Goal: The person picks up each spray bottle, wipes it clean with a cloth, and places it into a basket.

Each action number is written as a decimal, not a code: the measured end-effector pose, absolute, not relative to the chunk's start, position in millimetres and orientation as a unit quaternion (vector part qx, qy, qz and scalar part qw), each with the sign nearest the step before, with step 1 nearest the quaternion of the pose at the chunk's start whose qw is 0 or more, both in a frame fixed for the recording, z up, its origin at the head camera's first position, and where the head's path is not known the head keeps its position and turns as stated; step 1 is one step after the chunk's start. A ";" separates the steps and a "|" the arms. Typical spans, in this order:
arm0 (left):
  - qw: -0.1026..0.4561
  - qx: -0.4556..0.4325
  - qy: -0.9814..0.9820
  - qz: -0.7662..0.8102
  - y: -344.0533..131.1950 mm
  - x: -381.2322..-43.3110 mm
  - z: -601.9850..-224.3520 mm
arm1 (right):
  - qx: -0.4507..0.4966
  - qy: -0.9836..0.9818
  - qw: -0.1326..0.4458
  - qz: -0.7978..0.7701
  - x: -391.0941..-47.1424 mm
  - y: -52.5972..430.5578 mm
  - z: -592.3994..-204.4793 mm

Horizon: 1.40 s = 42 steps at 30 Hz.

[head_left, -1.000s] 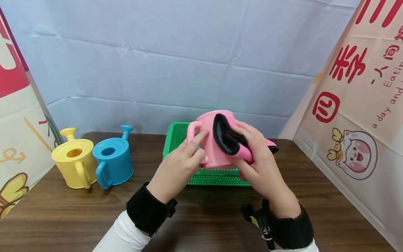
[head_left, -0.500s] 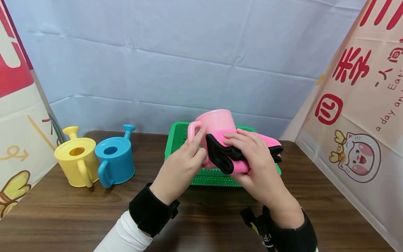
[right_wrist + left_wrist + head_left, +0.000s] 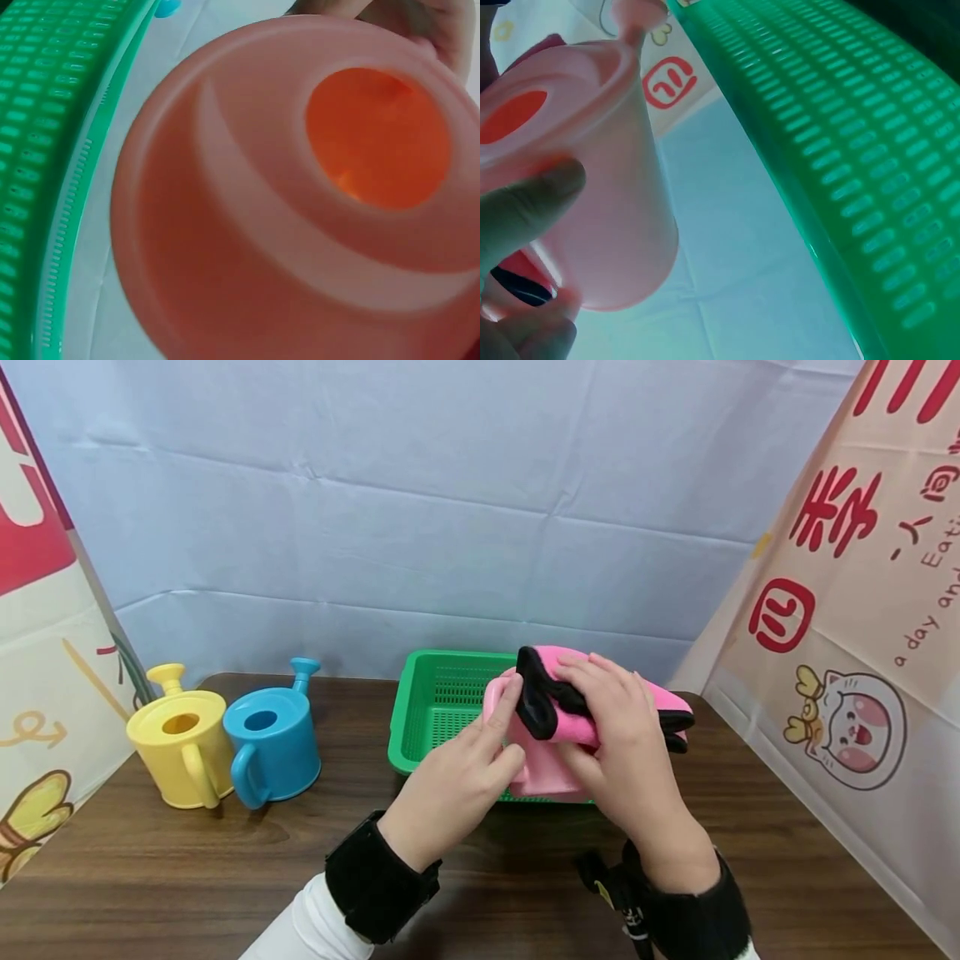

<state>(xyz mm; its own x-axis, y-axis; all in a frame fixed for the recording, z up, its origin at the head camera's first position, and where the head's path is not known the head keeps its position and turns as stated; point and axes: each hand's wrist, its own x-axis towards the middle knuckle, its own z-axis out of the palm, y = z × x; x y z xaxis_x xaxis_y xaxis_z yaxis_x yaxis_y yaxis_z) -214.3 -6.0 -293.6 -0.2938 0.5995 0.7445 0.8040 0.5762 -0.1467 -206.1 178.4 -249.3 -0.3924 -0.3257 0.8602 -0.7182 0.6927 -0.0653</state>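
A: What are the two hands doing?
B: The left hand grips one pink watering can at its single handle, and its thumb shows against the can wall in the left wrist view. The right hand clasps one bunched pink cloth with black edging, up against the can

A: Where is that can, then?
B: Held up and tilted, above the near side of one green basket. The basket sits by the far edge of the surface, around the middle of it

A: And how many cans altogether?
B: Three. Besides the pink one, one yellow watering can and one blue watering can stand upright toward the far left corner, side by side, yellow nearer the left edge

A: Anything beyond the edges?
B: One pale blue backdrop behind the far edge, and two printed sheets: a left sheet along the left edge, a right sheet along the right edge
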 end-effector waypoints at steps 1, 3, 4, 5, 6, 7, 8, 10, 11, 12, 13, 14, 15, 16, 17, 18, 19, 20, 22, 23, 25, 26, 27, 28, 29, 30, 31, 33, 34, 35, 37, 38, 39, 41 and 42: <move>0.396 -0.436 -0.797 -0.132 -6.2 -214.4 -294.0 | 0.333 -0.804 0.443 0.213 -205.4 177.4 -249.2; 0.393 -0.423 -0.805 -0.134 -6.7 -214.8 -294.5 | 0.352 -0.804 0.439 0.192 -204.1 174.9 -249.2; 0.395 -0.415 -0.809 -0.131 -6.9 -215.2 -294.7 | 0.360 -0.803 0.438 0.183 -203.0 173.6 -249.2; 0.394 -0.408 -0.813 -0.132 -7.2 -215.6 -295.0 | 0.368 -0.802 0.437 0.176 -201.8 172.1 -249.1; 0.395 -0.401 -0.816 -0.134 -7.5 -216.0 -295.2 | 0.372 -0.802 0.436 0.168 -200.5 170.9 -248.8; 0.397 -0.394 -0.818 -0.136 -7.8 -216.3 -295.2 | 0.378 -0.801 0.435 0.164 -198.9 169.9 -248.4; 0.399 -0.388 -0.819 -0.141 -8.1 -216.7 -295.1 | 0.381 -0.801 0.433 0.160 -197.4 169.3 -247.8; 0.405 -0.374 -0.821 -0.152 -9.1 -217.3 -294.9 | 0.389 -0.798 0.430 0.162 -194.1 168.6 -246.4; 0.407 -0.367 -0.821 -0.162 -9.8 -217.5 -294.6 | 0.392 -0.798 0.427 0.166 -192.6 168.9 -245.6; 0.410 -0.360 -0.821 -0.168 -10.7 -217.8 -294.1 | 0.395 -0.796 0.425 0.171 -191.4 169.3 -244.8; 0.413 -0.356 -0.820 -0.174 -11.7 -218.1 -293.5 | 0.399 -0.793 0.424 0.179 -190.5 169.7 -244.0; 0.412 -0.352 -0.820 -0.186 -12.7 -218.4 -293.0 | 0.399 -0.793 0.421 0.186 -189.9 170.5 -243.4; 0.411 -0.350 -0.819 -0.194 -13.9 -218.5 -292.5 | 0.399 -0.792 0.420 0.194 -190.0 171.2 -243.0; 0.409 -0.350 -0.818 -0.205 -14.9 -218.8 -292.2 | 0.396 -0.790 0.422 0.202 -190.4 172.0 -243.0; 0.405 -0.352 -0.816 -0.216 -15.9 -218.9 -292.2 | 0.391 -0.791 0.420 0.210 -191.3 173.1 -243.2; 0.401 -0.355 -0.814 -0.224 -16.6 -219.0 -292.2 | 0.386 -0.792 0.419 0.221 -192.7 174.1 -243.5; 0.397 -0.360 -0.811 -0.234 -17.2 -219.4 -292.9 | 0.378 -0.796 0.414 0.230 -194.0 175.6 -243.8; 0.393 -0.364 -0.809 -0.242 -17.5 -219.6 -293.4 | 0.370 -0.800 0.407 0.239 -195.3 177.5 -244.1; 0.386 -0.371 -0.807 -0.249 -17.7 -220.0 -293.8 | 0.355 -0.806 0.394 0.262 -196.8 181.5 -244.7; 0.383 -0.375 -0.805 -0.252 -17.8 -220.1 -293.6 | 0.351 -0.809 0.385 0.273 -197.0 183.7 -244.4; 0.380 -0.383 -0.802 -0.258 -18.5 -220.3 -292.9 | 0.348 -0.812 0.369 0.289 -196.1 187.8 -243.3; 0.377 -0.388 -0.800 -0.259 -19.1 -220.1 -291.9 | 0.352 -0.809 0.366 0.296 -195.6 189.3 -242.6; 0.374 -0.392 -0.799 -0.259 -19.9 -220.2 -291.0 | 0.358 -0.806 0.363 0.301 -195.1 190.4 -241.7; 0.372 -0.398 -0.798 -0.258 -20.5 -220.3 -290.2 | 0.364 -0.803 0.361 0.304 -194.6 191.4 -240.9; 0.369 -0.404 -0.797 -0.255 -21.2 -220.3 -289.2 | 0.372 -0.799 0.360 0.306 -194.3 192.0 -240.3; 0.365 -0.412 -0.796 -0.252 -21.8 -220.6 -288.6 | 0.379 -0.796 0.359 0.307 -194.2 192.6 -240.1; 0.365 -0.420 -0.794 -0.245 -22.4 -220.7 -287.8 | 0.385 -0.793 0.359 0.306 -194.5 192.6 -240.0; 0.370 -0.436 -0.789 -0.223 -22.9 -220.8 -286.3 | 0.390 -0.794 0.357 0.299 -194.9 192.3 -240.2; 0.374 -0.446 -0.785 -0.214 -22.9 -220.8 -285.9 | 0.391 -0.794 0.360 0.295 -195.1 192.0 -240.7; 0.379 -0.455 -0.779 -0.203 -22.4 -220.7 -285.3 | 0.391 -0.793 0.364 0.293 -195.5 191.5 -241.2; 0.395 -0.472 -0.767 -0.180 -20.6 -219.5 -284.5 | 0.384 -0.791 0.379 0.288 -196.3 190.7 -241.5; 0.402 -0.481 -0.760 -0.172 -19.5 -218.8 -284.2 | 0.378 -0.788 0.388 0.292 -196.7 190.5 -241.2; 0.411 -0.488 -0.753 -0.162 -18.3 -217.9 -283.9 | 0.368 -0.785 0.399 0.299 -196.9 190.6 -241.1; 0.426 -0.498 -0.741 -0.144 -16.4 -216.2 -283.4 | 0.337 -0.786 0.410 0.318 -197.8 191.7 -241.0; 0.431 -0.501 -0.738 -0.136 -15.9 -215.4 -283.3 | 0.312 -0.794 0.402 0.333 -197.9 192.9 -240.8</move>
<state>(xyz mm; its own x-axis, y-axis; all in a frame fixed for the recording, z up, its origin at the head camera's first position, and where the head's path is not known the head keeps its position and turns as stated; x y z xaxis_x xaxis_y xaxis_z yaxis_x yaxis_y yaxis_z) -215.4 -15.9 -283.3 -0.1262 0.6223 0.7726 0.8563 0.4615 -0.2318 -197.9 192.9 -240.8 -0.4825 -0.2278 0.8457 -0.7625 0.5845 -0.2776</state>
